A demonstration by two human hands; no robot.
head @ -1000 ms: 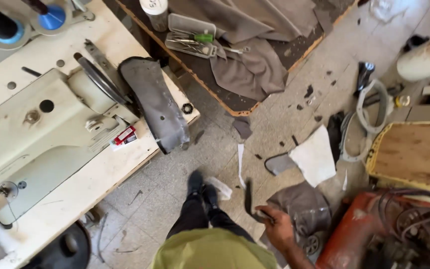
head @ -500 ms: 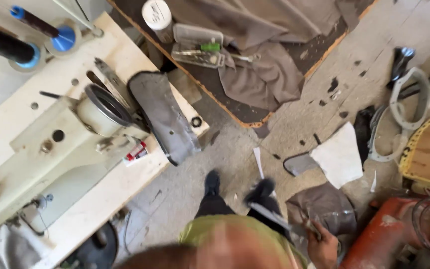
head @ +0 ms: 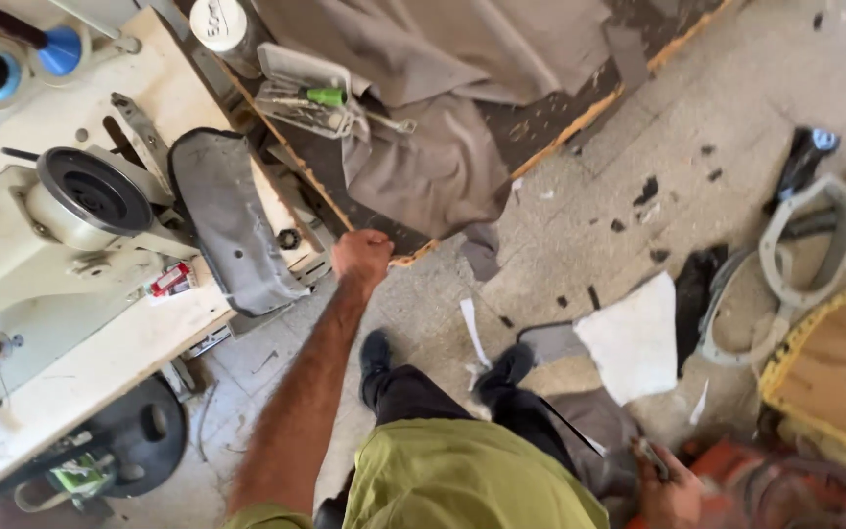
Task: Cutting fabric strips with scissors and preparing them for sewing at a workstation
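Left hand [head: 361, 259] up in the middle of the frame, arm stretched out from the lower left, fingers curled together into a loose fist — nothing visible inside it. It hovers just beside the edge of the dark board [head: 501, 137] with the orange rim, near the grey fabric panel [head: 232, 230] that droops over the corner of the bench [head: 119, 343] at left. On that bench sits the cream sewing machine [head: 41, 225], its black handwheel [head: 93, 191] facing up, with blue thread spools [head: 56, 44] in the upper left corner. On the board, a heap of taupe cloth [head: 433, 162] spreads across the top centre, and a small metal tray [head: 301, 93] with a green-handled tool [head: 325, 96] lies beside it. Down in the lower right, the right hand [head: 668, 485] is low by the person's olive shorts [head: 462, 480], fingers clamped on a small dark object [head: 650, 456] — too blurred to tell what it is. Just beside it lies a grey fabric piece [head: 594, 436] on the floor [head: 599, 196], with a white sheet [head: 634, 338] above it and scraps scattered round. Black shoes [head: 374, 358] stand at centre.
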